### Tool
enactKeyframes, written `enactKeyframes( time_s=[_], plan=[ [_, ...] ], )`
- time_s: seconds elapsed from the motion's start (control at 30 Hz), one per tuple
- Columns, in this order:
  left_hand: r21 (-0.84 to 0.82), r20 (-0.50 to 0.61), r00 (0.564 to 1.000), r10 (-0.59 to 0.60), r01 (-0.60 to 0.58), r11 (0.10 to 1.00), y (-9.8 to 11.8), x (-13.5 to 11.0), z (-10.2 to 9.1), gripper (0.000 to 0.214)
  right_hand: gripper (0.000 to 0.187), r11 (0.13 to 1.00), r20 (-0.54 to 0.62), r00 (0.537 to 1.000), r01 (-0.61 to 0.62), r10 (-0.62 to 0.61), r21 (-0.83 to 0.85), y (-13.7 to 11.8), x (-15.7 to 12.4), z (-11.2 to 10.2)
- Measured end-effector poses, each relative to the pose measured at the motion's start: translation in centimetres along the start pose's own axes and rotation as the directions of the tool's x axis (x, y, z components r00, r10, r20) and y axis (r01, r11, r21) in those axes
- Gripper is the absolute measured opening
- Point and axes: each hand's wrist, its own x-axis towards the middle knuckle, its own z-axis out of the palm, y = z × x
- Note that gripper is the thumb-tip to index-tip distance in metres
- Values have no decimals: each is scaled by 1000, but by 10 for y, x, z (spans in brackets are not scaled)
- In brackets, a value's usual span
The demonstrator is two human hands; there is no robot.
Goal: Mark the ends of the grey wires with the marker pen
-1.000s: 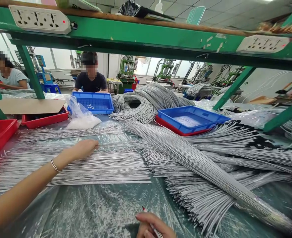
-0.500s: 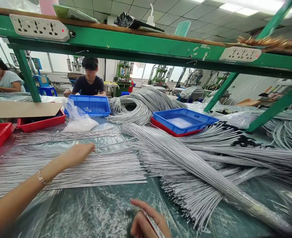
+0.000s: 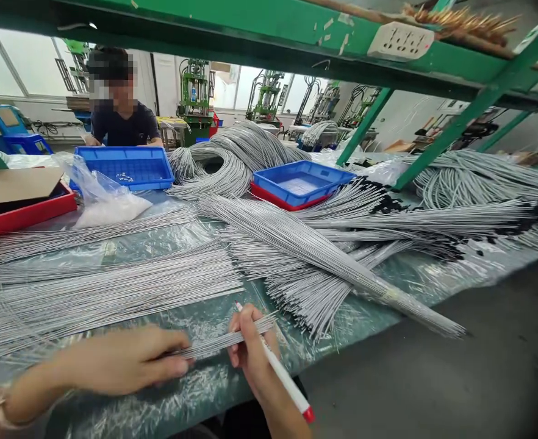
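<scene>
- Left hand (image 3: 127, 360), back from over the spread wires (image 3: 159, 283): grip pinching a bundle (image 3: 214, 346) at the table's (image 3: 196, 399) near side.
- Right hand (image 3: 253, 347): grip closed on pen (image 3: 287, 381) and bundle; both hands now share it.
- Coil (image 3: 214, 183): beyond.

head-worn camera | looks forward and down | hands (image 3: 127, 360) close, low | table (image 3: 360, 326) beyond

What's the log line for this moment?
left hand: holding wire bundle; right hand: holding same bundle, white pen; more wires: on table
</scene>
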Motion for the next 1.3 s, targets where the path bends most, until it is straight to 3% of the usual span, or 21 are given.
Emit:
enactKeyframes(
  time_s=[0.1, 0.2, 0.37, 0.43, 0.53, 0.6, 0.7, 0.73, 0.77, 0.83, 0.93, 1.13, 1.3],
  plan=[
    [-146, -21, 999, 46, -49, 988, 24, 28, 9, 37, 44, 994, 74, 996, 51, -43, -100, 10, -10, 1],
    [-141, -101, 992, 77, -91, 986, 31, 38, 18, 37, 39, 963, 105, 985, 160, -140, -217, -1, -9, -14],
    [-141, -45, 998, 41, -47, 989, 28, 31, 20, 37, 32, 892, -31, 911, 396, -412, -218, -41, -1, -35],
    [-157, -29, 999, 33, -37, 987, 29, 34, 23, 36, 30, 889, 63, 922, 385, -381, -250, -47, -4, -27],
    [-146, -52, 998, 39, -47, 988, 31, 40, 29, 34, 34, 898, 257, 942, 297, -218, -325, -41, -12, -10],
    [-142, -54, 998, 40, -47, 989, 32, 42, 31, 35, 37, 918, 215, 960, 243, -181, -312, -34, -14, -9],
    [-168, -47, 998, 38, -45, 985, 34, 41, 29, 42, 31, 921, -19, 958, 271, -287, -279, -29, -14, -25],
    [-170, -57, 997, 45, -54, 984, 34, 39, 27, 44, 30, 914, -42, 950, 285, -310, -288, -29, -15, -32],
    [-163, -69, 996, 56, -66, 984, 35, 38, 25, 45, 32, 909, -14, 954, 280, -298, -308, -30, -16, -37],
    [-116, -93, 992, 82, -92, 989, 36, 36, 21, 45, 42, 906, 149, 975, 209, -164, -368, -32, -20, -42],
    [-30, -69, 992, 109, -111, 993, 40, 34, 18, 40, 50, 875, 315, 949, 131, 25, -466, -32, -28, -39],
    [-45, 59, 998, 25, -22, 999, 41, 27, 19, 29, 52, 808, 329, 943, 223, -37, -546, -32, -30, -32],
    [-129, -4, 999, -40, 39, 991, 32, 29, 27, 37, 55, 827, 381, 925, 215, -1, -519, -44, -29, -28]
  ],
)
